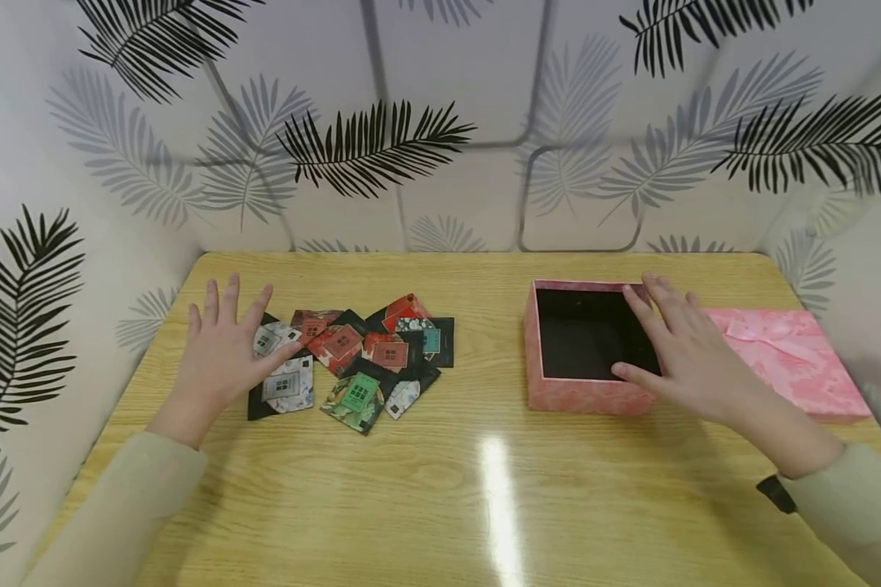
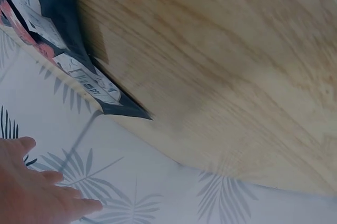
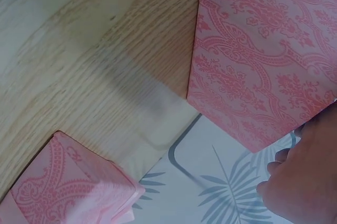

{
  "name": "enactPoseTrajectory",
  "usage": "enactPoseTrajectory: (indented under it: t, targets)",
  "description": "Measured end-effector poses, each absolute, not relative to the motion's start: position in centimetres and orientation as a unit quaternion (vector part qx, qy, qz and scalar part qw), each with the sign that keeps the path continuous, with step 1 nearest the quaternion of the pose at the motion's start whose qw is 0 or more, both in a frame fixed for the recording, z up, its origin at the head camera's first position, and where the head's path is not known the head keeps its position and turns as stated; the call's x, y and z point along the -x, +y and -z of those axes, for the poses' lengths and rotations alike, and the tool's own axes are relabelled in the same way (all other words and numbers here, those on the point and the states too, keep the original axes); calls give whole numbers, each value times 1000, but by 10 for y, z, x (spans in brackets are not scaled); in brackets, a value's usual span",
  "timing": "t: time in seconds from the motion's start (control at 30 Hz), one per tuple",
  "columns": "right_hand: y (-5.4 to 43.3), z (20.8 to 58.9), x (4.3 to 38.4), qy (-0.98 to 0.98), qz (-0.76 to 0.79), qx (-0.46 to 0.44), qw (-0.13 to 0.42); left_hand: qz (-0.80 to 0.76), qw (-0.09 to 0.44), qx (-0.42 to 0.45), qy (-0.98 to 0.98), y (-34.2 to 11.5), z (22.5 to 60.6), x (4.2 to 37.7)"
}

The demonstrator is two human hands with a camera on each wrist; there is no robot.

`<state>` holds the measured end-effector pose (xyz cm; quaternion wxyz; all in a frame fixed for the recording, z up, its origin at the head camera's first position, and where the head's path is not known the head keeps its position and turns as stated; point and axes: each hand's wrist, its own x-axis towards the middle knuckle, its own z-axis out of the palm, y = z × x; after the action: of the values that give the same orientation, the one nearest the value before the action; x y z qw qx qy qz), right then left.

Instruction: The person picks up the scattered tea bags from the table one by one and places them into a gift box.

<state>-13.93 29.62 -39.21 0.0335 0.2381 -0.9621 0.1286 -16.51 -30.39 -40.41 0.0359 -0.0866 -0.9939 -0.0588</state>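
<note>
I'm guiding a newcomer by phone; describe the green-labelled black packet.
On the light wooden table, left of the open pink box, lies a cluster of flat, dark packets. At its near edge is the green-labelled black packet. Its label alone is green; others show red, grey or teal.

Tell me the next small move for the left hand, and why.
Probably lower the left hand and pinch the white-and-black packet at the near left of the pile. In the head view that hand is spread beside it, holding nothing, while the pink box stands open, its lid off to the right.
</note>
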Motion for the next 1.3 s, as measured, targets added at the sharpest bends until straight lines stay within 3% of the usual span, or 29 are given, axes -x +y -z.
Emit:
enactPoseTrajectory:
  t: [0.77, 1.3]
  targets:
    - [288, 396, 148, -964, -128, -232, 5, 100, 75, 81, -989, -316, 419, 171]
    - [286, 395, 147, -968, -108, -226, -6, 193, 20, 35, -980, -328, 426, 181]
